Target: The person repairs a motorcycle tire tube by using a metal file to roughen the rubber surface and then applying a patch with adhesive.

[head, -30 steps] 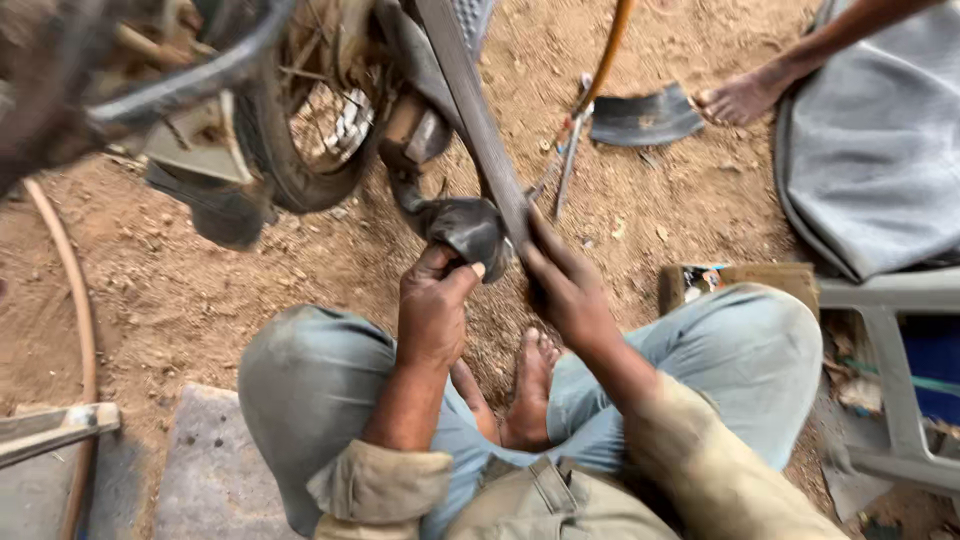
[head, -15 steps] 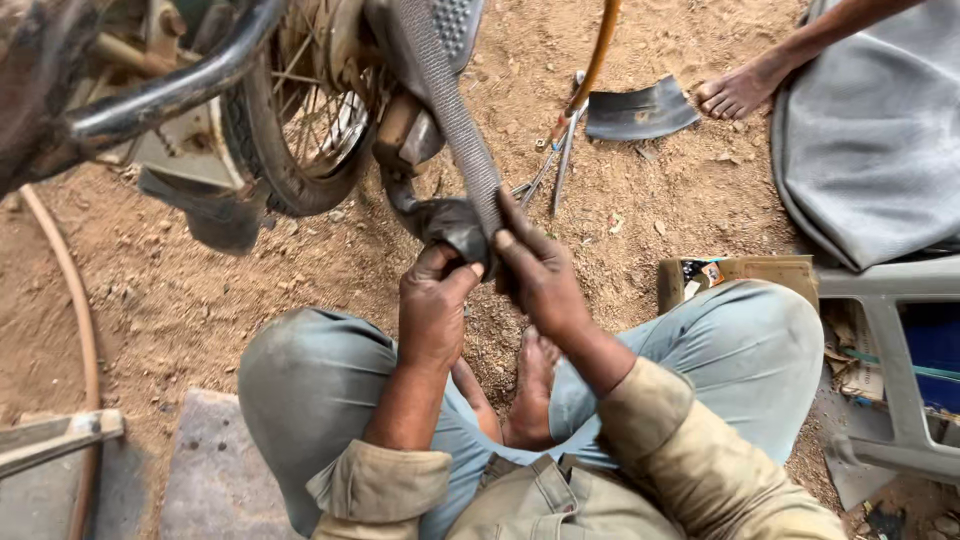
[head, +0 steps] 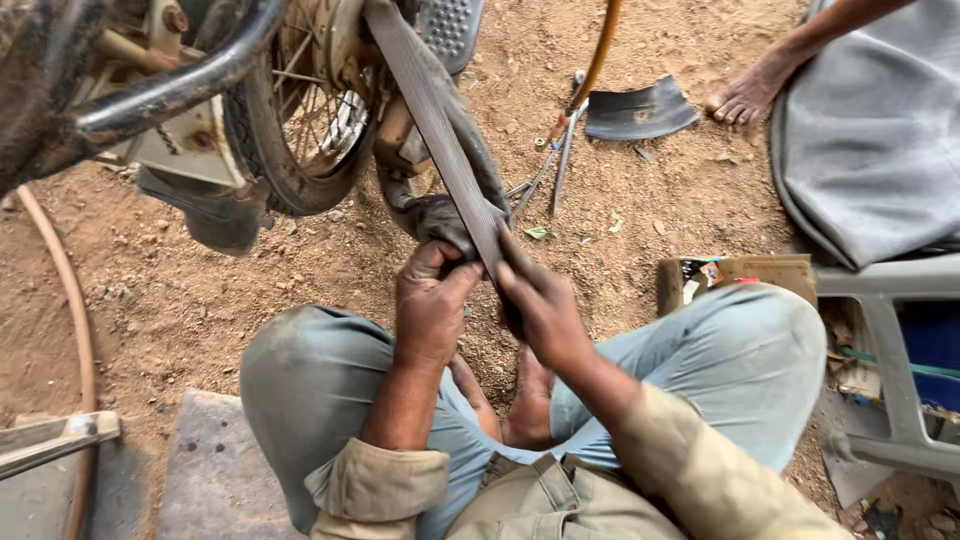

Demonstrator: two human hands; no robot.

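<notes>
Now both hands, left hand [head: 430, 305] and right hand [head: 545, 305], clamped around the black rubber tube [head: 440, 130] at its lower end.

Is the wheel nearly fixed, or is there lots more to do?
Probably lots more. Done: the grey rubber inner tube is already pulled out of the spoked wheel, and tyre levers lie on the dirt. In hand: the left hand and right hand both pinch the flattened tube, with a dark rubber piece at the grip. Left: the tube is not yet back inside the tyre.
</notes>
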